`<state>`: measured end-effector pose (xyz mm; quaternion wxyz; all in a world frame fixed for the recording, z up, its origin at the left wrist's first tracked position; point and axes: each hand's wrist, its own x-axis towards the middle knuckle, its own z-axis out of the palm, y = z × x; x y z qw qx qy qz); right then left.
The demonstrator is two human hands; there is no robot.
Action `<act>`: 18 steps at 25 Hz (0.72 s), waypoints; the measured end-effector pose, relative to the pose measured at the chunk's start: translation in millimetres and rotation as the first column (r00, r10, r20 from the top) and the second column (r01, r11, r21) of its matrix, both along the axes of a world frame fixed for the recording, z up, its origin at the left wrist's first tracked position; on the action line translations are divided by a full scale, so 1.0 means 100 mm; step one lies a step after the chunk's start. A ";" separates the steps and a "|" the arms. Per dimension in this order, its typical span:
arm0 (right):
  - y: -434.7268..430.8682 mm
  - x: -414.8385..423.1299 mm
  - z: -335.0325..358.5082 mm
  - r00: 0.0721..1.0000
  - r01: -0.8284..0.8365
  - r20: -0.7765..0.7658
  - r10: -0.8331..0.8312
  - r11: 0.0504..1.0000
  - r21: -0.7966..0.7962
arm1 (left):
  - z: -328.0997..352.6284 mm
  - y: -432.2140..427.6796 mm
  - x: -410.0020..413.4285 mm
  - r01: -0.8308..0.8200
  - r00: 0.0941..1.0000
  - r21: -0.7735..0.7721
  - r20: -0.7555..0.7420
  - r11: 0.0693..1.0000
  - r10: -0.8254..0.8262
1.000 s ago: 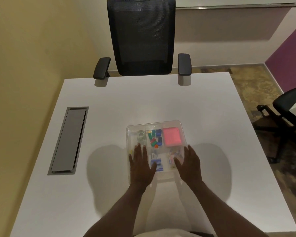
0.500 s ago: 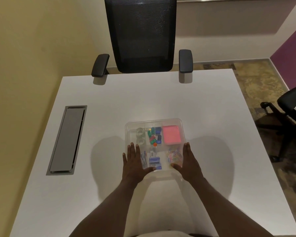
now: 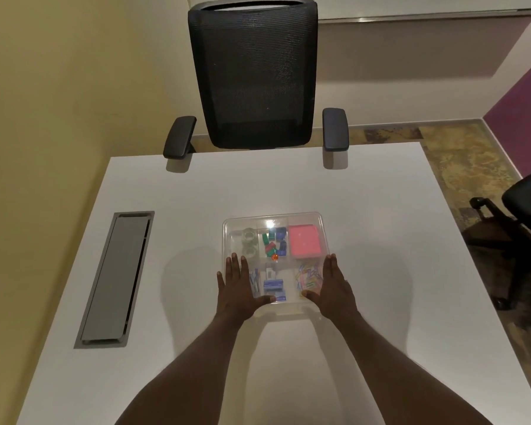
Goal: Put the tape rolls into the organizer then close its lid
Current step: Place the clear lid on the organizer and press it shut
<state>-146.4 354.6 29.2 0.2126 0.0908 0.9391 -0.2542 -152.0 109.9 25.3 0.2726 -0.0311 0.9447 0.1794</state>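
Note:
A clear plastic organizer (image 3: 304, 216) sits in the middle of the white table, its transparent lid lying flat over the compartments. Two clear tape rolls (image 3: 249, 242) lie in the far-left compartment, seen through the lid. My left hand (image 3: 238, 286) rests flat on the near-left corner, fingers straight, thumb along the front edge. My right hand (image 3: 331, 286) lies flat at the near-right corner in the same way. Neither hand grips anything.
Other compartments hold coloured clips (image 3: 275, 242), a pink note pad (image 3: 304, 245), blue staple boxes (image 3: 275, 288) and paper clips (image 3: 308, 279). A grey cable hatch (image 3: 117, 277) is set into the table at left. A black office chair (image 3: 253, 75) stands at the far edge, another chair (image 3: 521, 210) at right.
Both hands have slid back toward me and outward, from the middle of the lid to its near corners. The organizer has stayed in place.

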 end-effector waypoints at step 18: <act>-0.06 -0.64 -0.06 0.999 0.000 -0.054 0.001 1.000 0.027 | -0.09 -0.16 -0.66 0.048 0.996 -0.053 -0.067 0.997 -0.052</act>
